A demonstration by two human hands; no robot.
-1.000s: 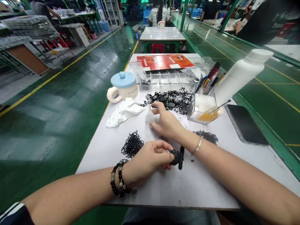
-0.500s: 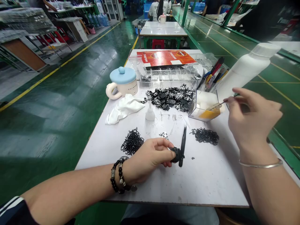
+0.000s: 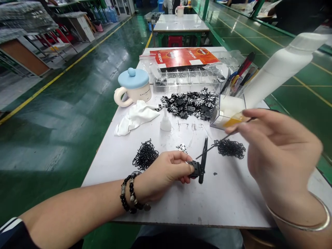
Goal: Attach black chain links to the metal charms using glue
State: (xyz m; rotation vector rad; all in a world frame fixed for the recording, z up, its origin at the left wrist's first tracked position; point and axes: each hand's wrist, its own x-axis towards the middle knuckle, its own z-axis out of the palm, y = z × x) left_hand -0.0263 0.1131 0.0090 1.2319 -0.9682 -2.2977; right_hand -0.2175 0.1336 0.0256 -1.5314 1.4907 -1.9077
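Observation:
My left hand (image 3: 166, 171) rests on the white table (image 3: 228, 204) and pinches a small black plastic part (image 3: 195, 169). Black tweezers (image 3: 203, 159) lie beside that part. My right hand (image 3: 280, 152) is raised at the right, fingers closed on a thin dark stick (image 3: 218, 143) whose tip points down toward the black part. Behind the hand stands a clear box (image 3: 223, 114) with yellow liquid. A small white dropper bottle (image 3: 165, 122) stands mid-table.
A pile of black parts (image 3: 189, 103), two heaps of small black rings (image 3: 145, 155) (image 3: 230, 148), a white cloth (image 3: 136, 117), a blue-lidded mug (image 3: 133, 88), a compartment tray (image 3: 186, 81), an orange box (image 3: 185, 56), pens (image 3: 241, 74) and a tall white bottle (image 3: 282, 65) crowd the table.
My right hand left the dropper bottle, took the stick from the clear box and now brings its tip toward the black part. My left hand has stayed put.

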